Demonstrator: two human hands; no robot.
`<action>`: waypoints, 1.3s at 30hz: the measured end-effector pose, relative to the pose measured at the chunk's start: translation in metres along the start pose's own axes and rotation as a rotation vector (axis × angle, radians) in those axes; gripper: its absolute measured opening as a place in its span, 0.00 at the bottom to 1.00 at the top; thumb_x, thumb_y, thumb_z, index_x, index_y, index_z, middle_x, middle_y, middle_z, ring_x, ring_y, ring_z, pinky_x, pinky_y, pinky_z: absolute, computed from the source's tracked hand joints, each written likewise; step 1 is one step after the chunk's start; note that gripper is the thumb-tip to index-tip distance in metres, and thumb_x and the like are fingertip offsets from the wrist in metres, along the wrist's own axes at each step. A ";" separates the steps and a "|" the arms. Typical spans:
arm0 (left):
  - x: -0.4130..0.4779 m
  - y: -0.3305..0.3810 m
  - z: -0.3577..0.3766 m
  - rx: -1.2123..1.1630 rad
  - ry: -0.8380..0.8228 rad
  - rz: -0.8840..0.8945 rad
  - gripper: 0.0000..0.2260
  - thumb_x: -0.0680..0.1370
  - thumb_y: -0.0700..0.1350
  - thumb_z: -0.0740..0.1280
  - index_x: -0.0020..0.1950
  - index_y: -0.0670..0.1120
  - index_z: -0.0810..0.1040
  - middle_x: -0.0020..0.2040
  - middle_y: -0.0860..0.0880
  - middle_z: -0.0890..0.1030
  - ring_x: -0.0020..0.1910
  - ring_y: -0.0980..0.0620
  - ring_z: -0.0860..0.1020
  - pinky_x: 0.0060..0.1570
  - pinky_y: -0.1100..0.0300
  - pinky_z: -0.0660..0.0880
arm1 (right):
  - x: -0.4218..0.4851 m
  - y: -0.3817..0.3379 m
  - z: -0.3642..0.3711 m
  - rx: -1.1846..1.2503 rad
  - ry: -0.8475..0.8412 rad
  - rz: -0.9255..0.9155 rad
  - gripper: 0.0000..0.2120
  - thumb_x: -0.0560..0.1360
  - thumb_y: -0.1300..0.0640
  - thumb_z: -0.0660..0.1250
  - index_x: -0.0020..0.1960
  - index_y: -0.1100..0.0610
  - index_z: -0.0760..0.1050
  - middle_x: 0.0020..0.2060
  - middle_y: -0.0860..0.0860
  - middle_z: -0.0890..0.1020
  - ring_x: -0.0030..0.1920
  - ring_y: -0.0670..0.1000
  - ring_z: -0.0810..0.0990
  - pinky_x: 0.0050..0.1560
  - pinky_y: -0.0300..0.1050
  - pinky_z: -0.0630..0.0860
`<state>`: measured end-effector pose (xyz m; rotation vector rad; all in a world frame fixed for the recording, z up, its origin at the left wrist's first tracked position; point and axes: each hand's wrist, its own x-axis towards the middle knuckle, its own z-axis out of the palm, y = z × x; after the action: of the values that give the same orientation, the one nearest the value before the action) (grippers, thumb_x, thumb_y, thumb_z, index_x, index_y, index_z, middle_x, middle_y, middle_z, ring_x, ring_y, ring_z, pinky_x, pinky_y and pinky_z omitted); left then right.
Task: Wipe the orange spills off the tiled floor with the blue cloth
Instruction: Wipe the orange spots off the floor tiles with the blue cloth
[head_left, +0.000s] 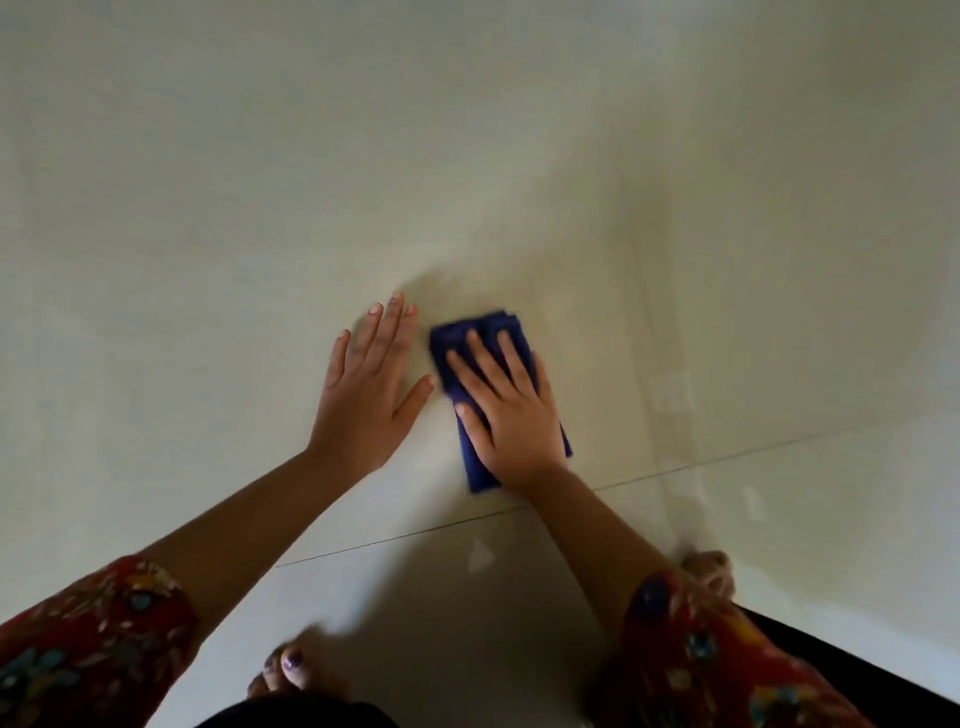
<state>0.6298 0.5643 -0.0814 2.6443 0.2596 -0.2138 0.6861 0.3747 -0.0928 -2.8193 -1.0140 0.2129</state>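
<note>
A folded blue cloth (458, 340) lies flat on the pale tiled floor (208, 234) near the middle of the view. My right hand (506, 410) presses down on it, fingers spread over its top, and covers most of its middle. My left hand (366, 387) rests flat on the bare tile just left of the cloth, fingers apart, holding nothing. A faint yellowish smear (566, 296) shows on the tile past and to the right of the cloth. No clear orange spill is visible.
Tile joints run across the floor below the hands (395, 538) and up the right side (641, 291). My bare feet stand at the bottom left (291, 670) and lower right (709, 569). Red patterned sleeves fill both lower corners.
</note>
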 end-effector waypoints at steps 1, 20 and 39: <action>0.004 0.001 0.001 0.011 -0.004 0.010 0.32 0.79 0.61 0.46 0.79 0.50 0.45 0.80 0.52 0.46 0.78 0.52 0.45 0.74 0.51 0.45 | -0.023 0.010 -0.001 0.023 0.000 0.009 0.26 0.80 0.46 0.55 0.77 0.45 0.59 0.77 0.46 0.58 0.78 0.53 0.51 0.75 0.58 0.53; 0.033 -0.006 -0.003 0.098 0.002 0.010 0.32 0.78 0.62 0.47 0.79 0.50 0.47 0.80 0.52 0.48 0.78 0.52 0.46 0.75 0.51 0.45 | 0.017 0.097 -0.019 -0.006 0.002 -0.002 0.25 0.79 0.45 0.54 0.76 0.44 0.61 0.76 0.47 0.62 0.77 0.53 0.56 0.74 0.57 0.57; -0.043 -0.072 -0.058 -0.546 0.447 -0.578 0.19 0.82 0.46 0.57 0.73 0.45 0.66 0.75 0.46 0.65 0.74 0.47 0.62 0.73 0.52 0.59 | 0.037 -0.112 0.008 0.247 -0.160 -0.195 0.23 0.82 0.48 0.45 0.76 0.46 0.59 0.77 0.46 0.58 0.78 0.51 0.50 0.76 0.57 0.48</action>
<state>0.5784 0.6485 -0.0536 1.9859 1.0651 0.2438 0.6433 0.4845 -0.0845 -2.4960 -1.1956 0.5097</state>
